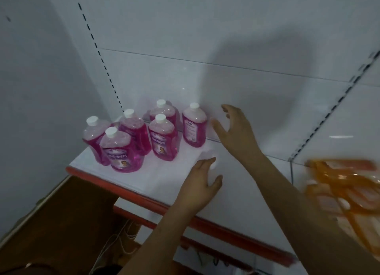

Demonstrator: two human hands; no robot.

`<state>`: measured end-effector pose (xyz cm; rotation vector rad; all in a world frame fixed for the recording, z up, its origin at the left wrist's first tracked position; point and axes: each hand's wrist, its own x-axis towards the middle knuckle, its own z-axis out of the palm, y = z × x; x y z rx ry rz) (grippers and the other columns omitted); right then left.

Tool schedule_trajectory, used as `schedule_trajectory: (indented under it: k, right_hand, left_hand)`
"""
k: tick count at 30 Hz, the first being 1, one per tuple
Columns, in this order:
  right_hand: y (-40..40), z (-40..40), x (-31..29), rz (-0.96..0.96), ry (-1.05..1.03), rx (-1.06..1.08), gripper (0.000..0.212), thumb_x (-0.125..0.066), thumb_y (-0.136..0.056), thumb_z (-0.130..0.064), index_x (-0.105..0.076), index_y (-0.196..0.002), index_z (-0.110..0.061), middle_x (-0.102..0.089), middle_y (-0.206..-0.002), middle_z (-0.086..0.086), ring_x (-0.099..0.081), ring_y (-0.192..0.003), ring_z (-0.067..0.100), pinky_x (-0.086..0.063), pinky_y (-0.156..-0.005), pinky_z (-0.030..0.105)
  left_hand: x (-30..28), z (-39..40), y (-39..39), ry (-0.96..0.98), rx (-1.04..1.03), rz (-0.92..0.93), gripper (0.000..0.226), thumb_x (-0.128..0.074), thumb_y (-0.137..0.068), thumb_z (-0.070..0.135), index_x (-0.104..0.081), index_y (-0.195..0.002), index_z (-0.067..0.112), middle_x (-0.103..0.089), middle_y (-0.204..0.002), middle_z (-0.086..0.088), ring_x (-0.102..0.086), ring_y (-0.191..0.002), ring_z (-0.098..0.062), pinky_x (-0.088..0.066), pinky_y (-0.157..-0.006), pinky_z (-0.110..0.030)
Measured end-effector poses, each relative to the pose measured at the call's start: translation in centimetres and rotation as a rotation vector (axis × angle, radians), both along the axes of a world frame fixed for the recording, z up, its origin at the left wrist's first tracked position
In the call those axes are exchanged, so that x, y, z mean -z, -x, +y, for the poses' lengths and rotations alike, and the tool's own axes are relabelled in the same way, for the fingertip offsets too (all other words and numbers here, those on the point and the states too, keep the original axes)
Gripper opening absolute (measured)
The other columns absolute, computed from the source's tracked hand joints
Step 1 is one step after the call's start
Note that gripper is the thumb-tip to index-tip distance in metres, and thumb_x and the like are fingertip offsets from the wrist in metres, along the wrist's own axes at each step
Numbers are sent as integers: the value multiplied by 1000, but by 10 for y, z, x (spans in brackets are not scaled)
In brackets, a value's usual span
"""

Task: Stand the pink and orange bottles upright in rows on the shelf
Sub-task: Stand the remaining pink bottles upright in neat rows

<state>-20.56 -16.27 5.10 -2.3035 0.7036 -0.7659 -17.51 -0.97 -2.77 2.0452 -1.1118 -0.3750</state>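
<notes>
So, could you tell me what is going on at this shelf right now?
A person is stocking the white shelf. Six pink bottles with white caps stand upright at its left end. Both hands are open and hold nothing: the right hand reaches just beside the rightmost pink bottle, the left hand hovers nearer the front. Blurred orange bottles wait at the right.

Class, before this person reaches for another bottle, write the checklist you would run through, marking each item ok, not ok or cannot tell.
1. Pink bottles standing upright: ok, all six.
2. Caps on: ok, a white cap shows on each.
3. Left hand free: ok, open, holding nothing.
4. Right hand free: ok, open beside the rightmost pink bottle, apparently not touching.
5. Bare space on the shelf for more: ok.
6. Orange bottles upright: not ok, they look to be lying down, blurred.
</notes>
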Motion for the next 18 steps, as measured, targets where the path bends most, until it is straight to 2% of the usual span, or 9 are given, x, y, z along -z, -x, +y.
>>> schedule_trajectory:
  k: [5, 9, 12, 15, 18]
  right_hand:
    - [87, 31, -11, -30, -29, 104, 58, -50, -96, -48, -41, -144, -15, -46, -143, 0, -45, -130, 12, -36, -109, 29]
    - [164, 41, -18, 11, 26, 204, 58, -48, -96, -51, -40, -144, -20, -45, -145, -2, -42, -133, 12, -35, -110, 31]
    - [230, 38, -31, 26, 66, 264, 58, -46, -97, -51, -39, -145, -20, -42, -148, -3, -38, -134, 10, -31, -108, 25]
    - [297, 27, -41, 8, 70, 375, 55, -45, -98, -50, -39, -145, -23, -41, -149, -4, -38, -134, 9, -30, -106, 23]
    - [364, 9, -40, -29, 47, 476, 53, -43, -98, -53, -41, -143, -25, -44, -148, -5, -41, -133, 10, -33, -108, 28]
  left_hand:
    - [-3, 7, 64, 97, 181, 12, 59, -60, -94, 40, -39, -147, 24, -45, -144, 8, -42, -130, -3, -30, -105, -13]
    - [-8, -2, 125, 147, 302, 17, 56, -60, -94, 40, -42, -145, 24, -48, -141, 9, -46, -126, -3, -39, -105, -21]
    - [-18, -9, 176, 173, 429, 70, 51, -58, -96, 37, -41, -144, 30, -47, -137, 10, -52, -114, 0, -40, -98, -12]
    - [-23, -26, 225, 176, 540, 36, 50, -55, -97, 39, -38, -144, 36, -43, -141, 13, -44, -125, -2, -37, -103, -20]
    - [-26, -51, 276, 134, 579, 41, 53, -53, -97, 44, -37, -146, 36, -39, -144, 18, -42, -126, -2, -36, -98, -20]
